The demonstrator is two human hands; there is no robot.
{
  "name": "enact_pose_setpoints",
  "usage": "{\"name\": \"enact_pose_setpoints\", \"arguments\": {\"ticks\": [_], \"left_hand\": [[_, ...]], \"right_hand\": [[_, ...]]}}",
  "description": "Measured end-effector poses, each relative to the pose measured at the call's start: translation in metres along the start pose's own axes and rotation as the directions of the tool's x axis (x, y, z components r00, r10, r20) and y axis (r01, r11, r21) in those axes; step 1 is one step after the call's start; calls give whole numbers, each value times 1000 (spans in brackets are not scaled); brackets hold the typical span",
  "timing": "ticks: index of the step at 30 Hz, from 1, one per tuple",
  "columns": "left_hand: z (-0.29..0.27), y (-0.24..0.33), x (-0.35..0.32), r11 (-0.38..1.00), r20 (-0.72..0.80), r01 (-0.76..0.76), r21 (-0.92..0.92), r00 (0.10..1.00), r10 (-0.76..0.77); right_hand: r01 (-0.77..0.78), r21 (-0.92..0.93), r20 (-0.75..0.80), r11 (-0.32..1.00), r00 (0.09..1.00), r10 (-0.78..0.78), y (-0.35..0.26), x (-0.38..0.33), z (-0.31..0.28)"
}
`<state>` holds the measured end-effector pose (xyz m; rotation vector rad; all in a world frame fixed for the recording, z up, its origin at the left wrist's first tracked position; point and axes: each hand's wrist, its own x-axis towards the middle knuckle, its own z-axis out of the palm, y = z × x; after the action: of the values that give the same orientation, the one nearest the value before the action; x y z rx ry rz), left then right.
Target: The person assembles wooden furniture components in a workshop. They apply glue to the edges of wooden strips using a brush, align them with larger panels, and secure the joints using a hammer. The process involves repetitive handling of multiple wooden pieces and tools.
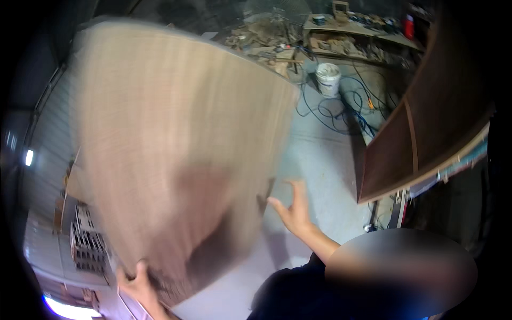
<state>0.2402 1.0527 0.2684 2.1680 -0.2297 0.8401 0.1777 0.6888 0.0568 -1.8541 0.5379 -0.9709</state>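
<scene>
A large, light-brown wooden panel fills the left and middle of the view, standing tilted and blurred by motion. My left hand grips its lower left edge, the thumb on the face towards me and the other fingers partly hidden. Beside the panel's right edge is my right hand, thumb and fingers spread and holding nothing. Whether its thumb tip touches the edge I cannot tell. A dark shadow falls across the lower part of the panel.
A dark brown wooden cabinet-like piece stands at the right. Behind are a white bucket, blue hoses on the grey floor, and a cluttered workbench. A dark slatted stack is at the left. A blurred patch covers the lower right.
</scene>
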Motion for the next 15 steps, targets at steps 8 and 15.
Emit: {"name": "enact_pose_setpoints", "arguments": {"ticks": [8,15], "left_hand": [[293,90,-22,767,603,-621,159,677,422],[460,124,7,761,892,-624,178,429,144]], "right_hand": [[769,-292,694,568,579,-428,-25,192,-33],[631,-29,724,775,549,-419,129,299,8]]}}
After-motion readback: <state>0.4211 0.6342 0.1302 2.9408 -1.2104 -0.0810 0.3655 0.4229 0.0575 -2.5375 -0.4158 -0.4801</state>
